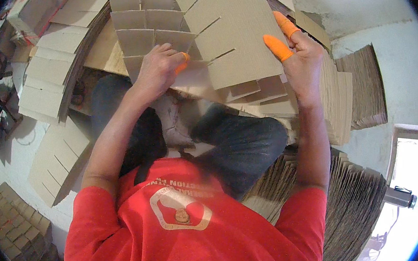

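Observation:
A cardboard divider grid [137,39] with several cells stands in front of me. My left hand [160,68] is closed on its near end, an orange finger cover showing at the fingertips. Leaning against the grid's right side is a wide cardboard sheet [238,29] with several slits along its left part. My right hand [302,60] is at this sheet's right edge, its orange-covered thumb lying over the face and a second covered finger along the edge. The right hand's other fingers are mostly hidden. More cardboard pieces [271,92] lie beneath the sheet's near edge.
Stacked cardboard sheets [51,61] lie to the left, with a slotted piece [60,163] below them. Bundled cardboard [18,224] stands at the lower left. Tall stacks [364,87] line the right wall, and another large stack [352,207] sits by my right elbow.

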Demonstrator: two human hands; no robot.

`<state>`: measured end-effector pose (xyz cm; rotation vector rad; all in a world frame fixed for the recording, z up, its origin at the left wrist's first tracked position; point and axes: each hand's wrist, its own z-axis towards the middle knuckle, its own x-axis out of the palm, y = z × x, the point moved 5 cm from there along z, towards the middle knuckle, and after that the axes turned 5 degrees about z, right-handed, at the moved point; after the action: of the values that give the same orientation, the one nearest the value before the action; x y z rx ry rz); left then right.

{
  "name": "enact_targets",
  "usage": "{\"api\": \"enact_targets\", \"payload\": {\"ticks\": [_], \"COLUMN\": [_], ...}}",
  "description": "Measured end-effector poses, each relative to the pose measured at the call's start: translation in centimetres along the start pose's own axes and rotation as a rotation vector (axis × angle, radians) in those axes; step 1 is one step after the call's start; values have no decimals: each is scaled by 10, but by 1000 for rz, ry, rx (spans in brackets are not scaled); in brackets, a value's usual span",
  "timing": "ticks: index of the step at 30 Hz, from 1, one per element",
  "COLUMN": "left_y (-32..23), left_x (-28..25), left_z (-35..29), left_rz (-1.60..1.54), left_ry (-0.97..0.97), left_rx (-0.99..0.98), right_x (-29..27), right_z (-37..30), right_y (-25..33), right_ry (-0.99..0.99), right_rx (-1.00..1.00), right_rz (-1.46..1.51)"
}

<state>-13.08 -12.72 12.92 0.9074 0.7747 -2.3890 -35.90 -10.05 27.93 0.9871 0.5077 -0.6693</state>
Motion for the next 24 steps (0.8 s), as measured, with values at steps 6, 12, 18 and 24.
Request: {"api": "enact_targets", "payload": {"ticks": [6, 12, 18, 24], "left_y": [6, 3, 1, 3], "left_x": [4, 2, 1, 4], "left_z": [-3, -4, 0, -3], "left_rz": [1, -60, -42, -40], "left_ry": [28, -10, -2, -29], "left_rx": [-7, 17, 8, -1], "right_x": [1, -5, 1, -6], "right_z": [-3, -8, 1, -3], "right_y": [22, 3, 9, 3], "right_ry": [-4, -9, -16, -19], "right_rx": [84, 53, -52, -8], "right_rz": [-147, -92, -150, -207]}}
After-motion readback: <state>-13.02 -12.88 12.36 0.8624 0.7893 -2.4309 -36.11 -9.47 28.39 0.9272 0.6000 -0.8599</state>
